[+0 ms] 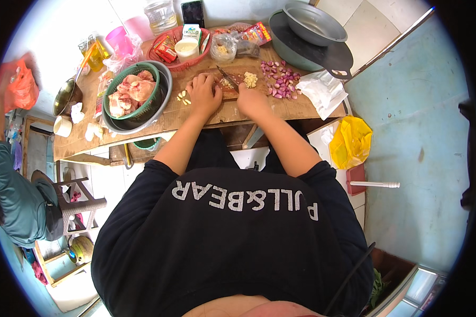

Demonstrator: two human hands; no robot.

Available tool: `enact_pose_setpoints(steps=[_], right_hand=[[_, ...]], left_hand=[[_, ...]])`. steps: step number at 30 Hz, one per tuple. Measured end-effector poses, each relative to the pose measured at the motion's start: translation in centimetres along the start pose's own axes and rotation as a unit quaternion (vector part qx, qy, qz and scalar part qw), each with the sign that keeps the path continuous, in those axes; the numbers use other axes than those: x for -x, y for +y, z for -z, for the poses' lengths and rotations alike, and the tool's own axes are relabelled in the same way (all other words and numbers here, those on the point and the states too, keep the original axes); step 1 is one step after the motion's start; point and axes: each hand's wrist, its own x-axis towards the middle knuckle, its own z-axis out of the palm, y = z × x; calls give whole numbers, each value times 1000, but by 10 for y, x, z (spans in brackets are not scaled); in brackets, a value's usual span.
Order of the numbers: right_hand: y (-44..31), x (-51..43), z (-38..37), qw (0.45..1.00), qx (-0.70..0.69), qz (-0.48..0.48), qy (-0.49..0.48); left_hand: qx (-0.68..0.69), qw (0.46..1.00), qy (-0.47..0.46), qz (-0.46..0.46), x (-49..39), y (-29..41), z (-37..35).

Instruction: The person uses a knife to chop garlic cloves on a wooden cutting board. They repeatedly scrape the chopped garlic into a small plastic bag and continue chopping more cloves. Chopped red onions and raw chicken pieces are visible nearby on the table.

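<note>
My right hand [254, 101] grips a kitchen knife [227, 78], its dark blade pointing up and to the left over a wooden cutting board [238, 93]. Beside the blade, my left hand [203, 95] rests at the board's left part with its fingers bent down; whether anything is under the fingertips is hidden. Minced garlic [250, 80] lies in a small heap by the knife, and more bits are scattered close to the blade. Several peeled garlic cloves [183, 97] sit left of my left hand. To the board's right spread many peeled shallots [281, 81].
Raw chicken [131, 93] fills a green basket [107, 104] set in a grey basin [167, 93]. Behind stand a red basket [154, 53] of packets and a clear plastic bag [223, 47]. Large basins [279, 47] occupy the back right. At far left, another person [22, 190] reaches toward an orange bag [25, 87].
</note>
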Motion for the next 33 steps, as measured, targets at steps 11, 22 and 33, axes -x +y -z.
enact_pose_setpoints(steps=[11,22,33], right_hand=[[-7,6,-3,999,19,34,26],[-2,-2,13,999,47,18,-14],[12,-9,25,999,-13,-19,-44]], left_hand=[[-6,1000,3,0,-1,-1,-1],[-4,1000,2,-1,0,-2,-1],[-8,1000,-3,-1,1,-1,1]])
